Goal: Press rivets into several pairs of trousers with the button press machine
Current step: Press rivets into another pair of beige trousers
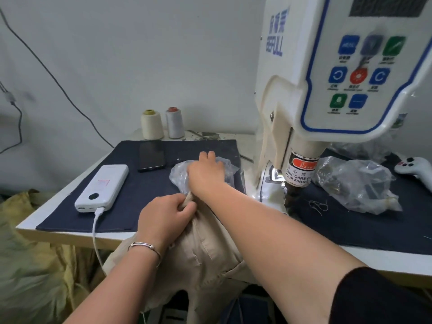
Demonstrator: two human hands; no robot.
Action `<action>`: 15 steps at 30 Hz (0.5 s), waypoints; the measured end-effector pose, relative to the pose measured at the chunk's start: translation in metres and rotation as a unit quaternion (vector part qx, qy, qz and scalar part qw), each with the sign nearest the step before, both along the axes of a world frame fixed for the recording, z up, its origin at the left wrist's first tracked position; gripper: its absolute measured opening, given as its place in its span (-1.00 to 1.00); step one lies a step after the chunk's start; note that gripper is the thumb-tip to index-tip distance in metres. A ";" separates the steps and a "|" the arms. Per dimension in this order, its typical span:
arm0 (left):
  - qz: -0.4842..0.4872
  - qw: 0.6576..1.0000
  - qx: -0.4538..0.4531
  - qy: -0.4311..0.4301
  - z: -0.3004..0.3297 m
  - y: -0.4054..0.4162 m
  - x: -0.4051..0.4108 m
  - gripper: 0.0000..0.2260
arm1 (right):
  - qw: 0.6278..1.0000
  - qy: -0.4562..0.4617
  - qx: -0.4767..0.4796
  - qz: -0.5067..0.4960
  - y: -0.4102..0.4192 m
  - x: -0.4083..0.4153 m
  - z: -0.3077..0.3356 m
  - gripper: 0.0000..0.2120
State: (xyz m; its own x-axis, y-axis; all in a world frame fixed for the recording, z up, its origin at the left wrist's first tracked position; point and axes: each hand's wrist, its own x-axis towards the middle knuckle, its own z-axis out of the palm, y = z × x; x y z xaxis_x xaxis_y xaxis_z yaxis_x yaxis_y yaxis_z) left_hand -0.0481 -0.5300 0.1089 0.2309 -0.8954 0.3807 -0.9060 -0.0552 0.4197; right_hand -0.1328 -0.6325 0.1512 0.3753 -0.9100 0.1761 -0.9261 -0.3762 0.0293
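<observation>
Left hand point(163, 213): fingers clenched on beige cotton trousers point(205, 249) at near bench point(385, 263) edge. Right hand point(205, 176): reaching into clear plastic rivet bag point(224, 167), grip hidden. White button press machine point(304, 94) right, unloaded. Pressing not yet started.

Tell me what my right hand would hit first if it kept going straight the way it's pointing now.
The right hand already lies on the clear plastic bag, fingers pointing away toward the wall. Straight on, it would cross bare dark mat, then probably meet the grey thread cone, though depth is hard to judge.
</observation>
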 end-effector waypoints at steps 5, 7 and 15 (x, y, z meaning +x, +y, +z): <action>-0.006 1.000 -0.002 0.004 0.001 0.001 0.000 -0.61 | 1.000 0.011 -0.019 -0.001 -0.008 0.008 -0.005 -0.69; -0.004 1.000 -0.004 0.002 0.001 0.000 0.000 -0.61 | 1.000 0.001 -0.022 0.002 -0.010 0.011 -0.008 -0.70; 0.002 1.000 -0.002 -0.007 0.001 0.000 0.000 -0.63 | 0.998 -0.014 -0.054 0.006 -0.016 0.013 -0.013 -0.74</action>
State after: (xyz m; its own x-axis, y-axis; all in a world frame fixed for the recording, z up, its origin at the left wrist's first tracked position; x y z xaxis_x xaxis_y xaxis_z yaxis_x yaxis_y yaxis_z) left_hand -0.0485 -0.5304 0.1096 0.2285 -0.8927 0.3884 -0.9118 -0.0564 0.4068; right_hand -0.1199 -0.6489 0.1381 0.3799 -0.8804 0.2840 -0.9224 -0.3836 0.0446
